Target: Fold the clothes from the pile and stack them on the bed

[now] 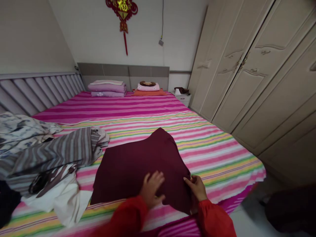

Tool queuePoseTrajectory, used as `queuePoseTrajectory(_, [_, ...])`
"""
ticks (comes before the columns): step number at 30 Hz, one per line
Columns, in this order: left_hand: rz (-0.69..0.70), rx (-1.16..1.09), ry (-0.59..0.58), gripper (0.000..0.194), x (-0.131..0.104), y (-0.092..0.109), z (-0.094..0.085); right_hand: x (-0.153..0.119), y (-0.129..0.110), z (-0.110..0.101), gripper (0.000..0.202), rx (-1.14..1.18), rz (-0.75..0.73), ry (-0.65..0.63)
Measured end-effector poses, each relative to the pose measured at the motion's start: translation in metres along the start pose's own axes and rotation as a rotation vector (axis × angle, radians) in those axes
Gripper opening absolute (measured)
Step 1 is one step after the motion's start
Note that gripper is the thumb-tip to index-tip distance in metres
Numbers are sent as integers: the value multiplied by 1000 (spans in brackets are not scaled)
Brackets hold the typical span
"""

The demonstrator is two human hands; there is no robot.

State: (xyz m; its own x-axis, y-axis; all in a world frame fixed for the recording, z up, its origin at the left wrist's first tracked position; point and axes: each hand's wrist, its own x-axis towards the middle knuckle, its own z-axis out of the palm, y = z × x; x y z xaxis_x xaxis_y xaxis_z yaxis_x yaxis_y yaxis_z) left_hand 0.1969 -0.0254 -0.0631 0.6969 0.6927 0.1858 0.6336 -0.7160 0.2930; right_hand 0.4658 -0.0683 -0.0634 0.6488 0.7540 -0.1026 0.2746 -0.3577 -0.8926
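Observation:
A dark maroon garment [133, 158] lies spread out on the striped bed, its far corner rising to a point; I cannot tell what kind of garment it is. Over its near part is my left hand [151, 191], fingers spread and slightly blurred, and whether it touches the cloth is unclear. At the garment's right edge, my right hand [197, 188] pinches the cloth between thumb and fingers. Both wrists come out of red sleeves.
Crumpled clothes lie to the left, among them a grey striped garment [56, 149] and a white one [66, 197]. Folded bedding [107, 88] sits by the headboard [111, 70]. Tall wardrobes [247, 72] line the right side, and a dark object [291, 207] stands at lower right.

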Motion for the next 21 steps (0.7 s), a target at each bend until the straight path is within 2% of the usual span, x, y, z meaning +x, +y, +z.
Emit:
queuePoseTrajectory(1, [125,-29,-48,69,-4,18,13,1,1,3,42,0,-1,-9])
queuePoseTrajectory(2, [195,-54,-87,73,-7,32,24,2,2,5,40,-4,-5,-25])
queuePoseTrajectory(4, [225,-80,-125,78,-10,49,38,4,3,6,35,-16,-20,-57])
queuePoseTrajectory(7, [216,-70,-138,77,-6,49,43,2,0,5,35,-32,-44,-88])
queuePoseTrajectory(10, [246,-72,-127,54,-2,41,40,-2,-2,4,34,-21,-59,-109])
queuePoseTrajectory(14, [223,-223,-164,26,-7,47,34,-1,2,-7,30,-31,-102,-147])
queuePoseTrajectory(16, [201,-368,-206,23,-9,53,25,4,2,-20,23,-142,-147,-198])
queuePoseTrajectory(18, [172,-495,-231,27,-3,52,8,10,-2,-34,15,-283,-168,-236])
queuePoseTrajectory(19, [136,-525,-203,29,3,47,-3,12,-8,-38,13,-330,-181,-227])
queuePoseTrajectory(21, [15,-478,-40,30,21,27,-27,16,-23,-38,22,-344,-261,-159])
